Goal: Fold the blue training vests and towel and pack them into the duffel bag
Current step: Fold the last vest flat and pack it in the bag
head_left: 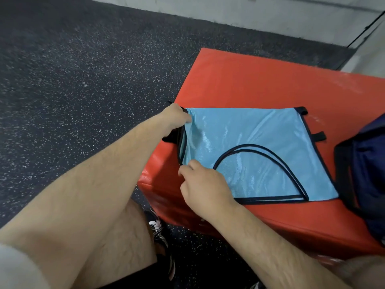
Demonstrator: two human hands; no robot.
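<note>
A light blue training vest (245,147) with dark trim lies folded flat on a red padded block (250,80). My left hand (175,117) pinches the vest's far left corner at the block's edge. My right hand (204,186) grips the near left corner of the same vest. Black straps stick out at the vest's left and right sides. A dark navy duffel bag (366,176) sits at the right edge of the block, cut off by the frame. No towel is in view.
The red block stands on dark speckled rubber flooring (83,80). A pale wall (270,15) runs along the back. My leg and a sneaker (158,228) are below the block's near left corner.
</note>
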